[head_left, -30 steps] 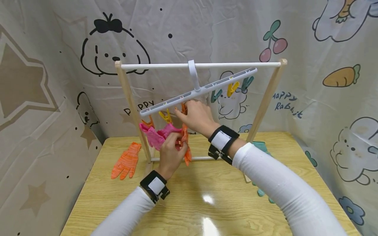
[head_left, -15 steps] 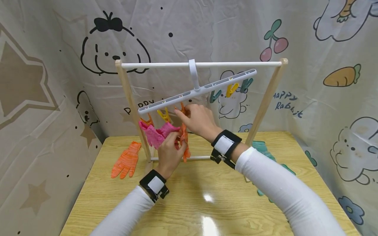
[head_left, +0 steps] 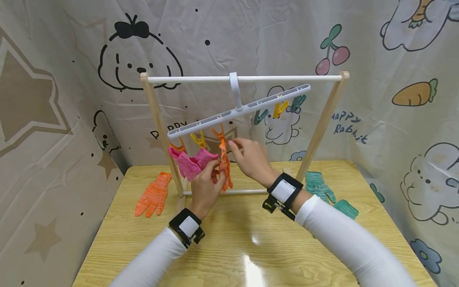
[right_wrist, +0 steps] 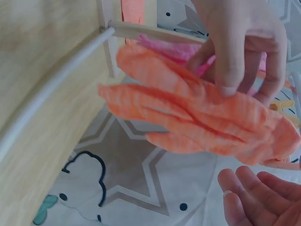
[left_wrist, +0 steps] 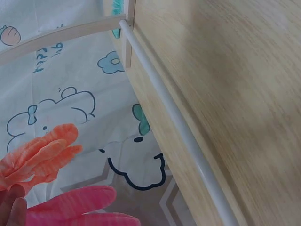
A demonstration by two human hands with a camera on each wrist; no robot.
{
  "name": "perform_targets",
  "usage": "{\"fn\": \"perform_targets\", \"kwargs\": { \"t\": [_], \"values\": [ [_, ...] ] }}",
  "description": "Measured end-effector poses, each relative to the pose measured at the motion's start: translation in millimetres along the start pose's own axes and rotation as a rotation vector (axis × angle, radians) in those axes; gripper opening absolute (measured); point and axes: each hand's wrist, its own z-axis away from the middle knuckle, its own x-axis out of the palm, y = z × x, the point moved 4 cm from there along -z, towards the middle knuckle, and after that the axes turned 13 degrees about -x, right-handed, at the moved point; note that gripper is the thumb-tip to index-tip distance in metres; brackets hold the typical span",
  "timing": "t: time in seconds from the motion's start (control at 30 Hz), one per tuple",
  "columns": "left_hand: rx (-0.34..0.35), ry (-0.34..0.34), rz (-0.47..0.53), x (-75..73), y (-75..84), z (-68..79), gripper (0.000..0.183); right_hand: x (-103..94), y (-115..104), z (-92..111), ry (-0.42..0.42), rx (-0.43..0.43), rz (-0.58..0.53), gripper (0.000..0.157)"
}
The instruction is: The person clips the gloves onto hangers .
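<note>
An orange knitted glove (head_left: 224, 165) hangs from an orange clothespin (head_left: 218, 134) under the left half of a tilted grey hanger (head_left: 201, 126). My left hand (head_left: 206, 187) pinches this glove, thumb on its near side in the right wrist view. To its left a pink glove (head_left: 190, 165) hangs from an orange and a yellow clothespin (head_left: 199, 140); its fingers show in the left wrist view. Just right of the orange glove, my right hand (head_left: 252, 159) is apart from it, fingers loosely bent and holding nothing. In the right wrist view the right hand's fingers (right_wrist: 254, 195) lie below the glove.
The hanger hooks over the white top bar (head_left: 287, 79) of a wooden-sided rack. Green and yellow clothespins (head_left: 281, 108) hang at its right half. Another orange glove (head_left: 154, 195) lies on the table at left. Green gloves (head_left: 319, 186) lie at right, partly behind my right arm.
My right hand has let go of the orange clothespin above the orange glove and moved right and down. My left hand has stayed at the glove.
</note>
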Motion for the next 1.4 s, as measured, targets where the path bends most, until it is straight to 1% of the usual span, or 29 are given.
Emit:
{"fn": "perform_targets", "kwargs": {
  "t": [0.17, 0.3, 0.5, 0.7, 0.9, 1.1, 1.27, 1.4],
  "values": [
    [-0.01, -0.008, -0.011, 1.5, -1.1, 4.2, 0.028, 7.0, 3, 18, -0.032, 0.028, -0.013, 0.039],
    [-0.019, -0.006, -0.029, 3.2, -1.9, 6.3, 0.029, 11.1, 6, 29, -0.04, 0.034, -0.019, 0.036],
    [-0.031, -0.017, -0.025, 5.2, -2.9, 11.4, 0.031, 16.6, 10, 46, -0.084, 0.088, -0.037, 0.041],
    [-0.033, -0.04, -0.012, 5.8, -3.3, 15.7, 0.033, 23.6, 14, 61, -0.083, 0.103, -0.054, 0.037],
    [-0.036, -0.046, -0.007, 6.0, -5.9, 22.3, 0.031, 35.3, 18, 78, -0.123, 0.104, -0.082, 0.037],
    [-0.034, -0.051, 0.006, 6.0, -7.8, 27.8, 0.031, 41.5, 19, 88, -0.123, 0.076, -0.085, 0.033],
    [-0.016, -0.027, 0.009, 4.9, -7.4, 31.0, 0.031, 44.5, 19, 93, -0.137, 0.075, -0.067, 0.034],
    [-0.012, -0.029, 0.0, 4.9, -9.0, 34.9, 0.029, 47.6, 19, 97, -0.147, 0.082, -0.068, 0.034]
  ]
}}
